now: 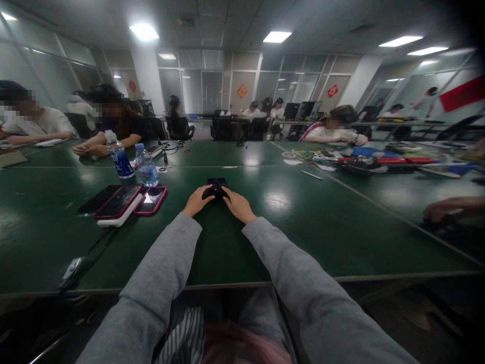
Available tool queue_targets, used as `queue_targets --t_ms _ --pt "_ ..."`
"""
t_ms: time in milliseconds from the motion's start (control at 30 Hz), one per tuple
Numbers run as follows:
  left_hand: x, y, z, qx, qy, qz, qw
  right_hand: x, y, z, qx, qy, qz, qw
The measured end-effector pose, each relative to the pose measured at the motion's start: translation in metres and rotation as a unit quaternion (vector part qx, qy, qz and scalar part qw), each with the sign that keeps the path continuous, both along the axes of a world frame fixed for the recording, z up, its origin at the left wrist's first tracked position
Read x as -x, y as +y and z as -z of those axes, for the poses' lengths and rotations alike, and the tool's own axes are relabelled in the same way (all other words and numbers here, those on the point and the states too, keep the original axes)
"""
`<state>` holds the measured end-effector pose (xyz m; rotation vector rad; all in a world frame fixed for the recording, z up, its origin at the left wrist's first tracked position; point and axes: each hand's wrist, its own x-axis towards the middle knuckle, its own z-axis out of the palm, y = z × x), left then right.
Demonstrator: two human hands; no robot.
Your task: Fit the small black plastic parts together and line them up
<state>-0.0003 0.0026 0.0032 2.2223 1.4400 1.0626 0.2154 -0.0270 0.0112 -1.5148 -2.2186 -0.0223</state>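
Both my hands are stretched forward over the green table and grip a small black game controller (216, 190), one at each side. Its upper part looks like a dark, flat rectangular piece, and its finer details are too dark to make out. My left hand (197, 200) wraps round the left grip, with the thumb on top. Around the right grip my right hand (238, 203) is closed, its thumb also resting on the controller. The fingers beneath are partly hidden. The controller is close to the table surface; whether it touches I cannot tell.
Left of my hands stand two plastic bottles (147, 167), near phones (150, 200) and a white block (120, 216) with a cable. A pen-like stick (311, 175) and a heap of cables and tools (379, 159) lie at right. Several people sit around; one's hand (443, 210) is at far right.
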Motion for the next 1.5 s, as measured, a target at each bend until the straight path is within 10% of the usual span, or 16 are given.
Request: queue_targets --t_ms 600,1500 --pt "-0.031 -0.021 -0.009 -0.039 0.069 -0.152 0.985 0.001 0.009 -0.002 -0.068 -0.007 0.047 0.997" --pt "-0.002 -0.003 -0.002 -0.039 0.012 -0.101 0.994 -0.029 0.023 0.006 -0.03 0.137 0.144 0.979"
